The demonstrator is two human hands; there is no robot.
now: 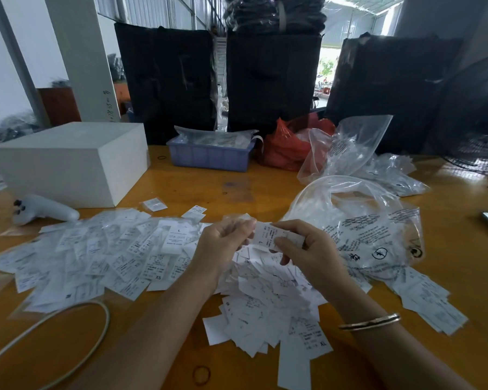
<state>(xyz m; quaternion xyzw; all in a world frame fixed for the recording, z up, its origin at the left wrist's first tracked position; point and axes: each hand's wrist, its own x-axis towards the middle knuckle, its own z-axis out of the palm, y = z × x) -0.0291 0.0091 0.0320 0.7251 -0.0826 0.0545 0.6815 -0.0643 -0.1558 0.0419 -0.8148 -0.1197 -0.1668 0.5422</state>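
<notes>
Loose labels (pixel 110 249) lie fanned across the tabletop (pixel 197 187) at left, likely so sizes read easily; above the heap, left hand (pixel 223 243) and right hand (pixel 310 249) pinch one L label (pixel 266 235) face-up, probably for checking, beside a clear bag (pixel 372 235)

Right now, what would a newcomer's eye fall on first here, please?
A heap of small white printed paper labels covers the near side of the orange wooden table. Above it the left hand and right hand pinch one white label marked L. A crumpled clear printed plastic bag lies just right of them.
</notes>
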